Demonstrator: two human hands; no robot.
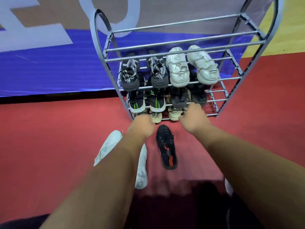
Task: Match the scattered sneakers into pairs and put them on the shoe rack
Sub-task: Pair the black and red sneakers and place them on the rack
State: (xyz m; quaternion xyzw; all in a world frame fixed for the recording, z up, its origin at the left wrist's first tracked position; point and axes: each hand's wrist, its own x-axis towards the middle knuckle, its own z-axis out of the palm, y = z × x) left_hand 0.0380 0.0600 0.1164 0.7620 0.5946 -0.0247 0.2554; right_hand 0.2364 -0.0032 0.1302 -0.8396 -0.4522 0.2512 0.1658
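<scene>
Both hands are seen from behind, knuckles toward the rack, so the fingers are hidden and I cannot tell how far either is open or whether it grips anything. The left hand (142, 125) reaches to the lowest tier of the shoe rack (222, 104), its front covering the left of two beige sneakers (174, 115) there — only the toes of that pair show. The right hand (194, 118) reaches to the same tier, just right of the beige pair and below the dark sneakers (180, 100) on the tier above; those are shadowed and hard to make out. Both forearms stretch straight forward from the bottom corners, wrists bent slightly down. On the red floor (49, 138), a black sneaker with red marks (166, 147) lies between the two arms, toe toward the rack. Two white sneakers (108, 147) lie under the left forearm, which crosses and partly hides them. Higher up, black sneakers with green stripes (137, 103) sit left of the dark pair, and above those a grey-black patterned pair (130, 73) sits beside a white chunky pair (179, 68). A white object at the right forearm's edge is cut off — unidentifiable.
</scene>
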